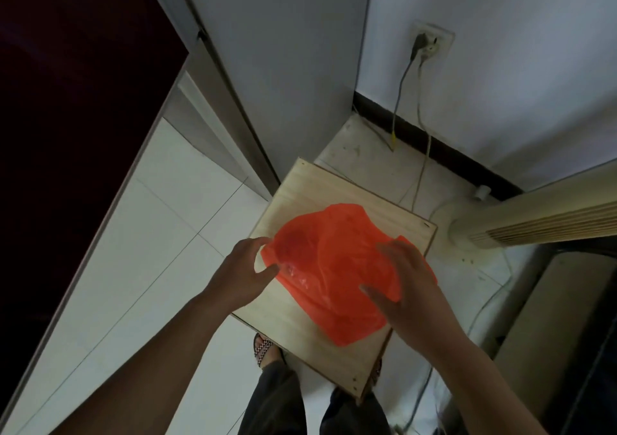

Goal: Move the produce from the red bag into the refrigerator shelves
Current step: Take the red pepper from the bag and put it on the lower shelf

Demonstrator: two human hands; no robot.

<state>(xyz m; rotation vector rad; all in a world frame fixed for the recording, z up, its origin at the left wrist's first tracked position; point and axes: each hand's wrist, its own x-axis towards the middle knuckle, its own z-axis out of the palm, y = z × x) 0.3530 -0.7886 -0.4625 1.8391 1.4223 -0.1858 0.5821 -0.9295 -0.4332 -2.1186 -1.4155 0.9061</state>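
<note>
A red plastic bag (pixel 337 267) lies crumpled on a pale wooden stool top (pixel 300 194) in front of me. A darker round shape shows through its left part; the produce itself is hidden. My left hand (pixel 243 271) curls round the bag's left edge, with the fingertips above it and the thumb below. My right hand (pixel 407 287) rests on the bag's right side with its fingers spread and fairly straight. The refrigerator's dark maroon door (pixel 66 117) fills the left of the view, and its grey side (pixel 283 67) rises behind the stool. No shelves are visible.
A white tower fan (pixel 521 224) lies to the right of the stool. A wall socket (pixel 430 43) with cables hanging to the floor is behind it. White floor tiles (pixel 160 234) lie to the left. My sandalled foot (pixel 263 347) is under the stool's near edge.
</note>
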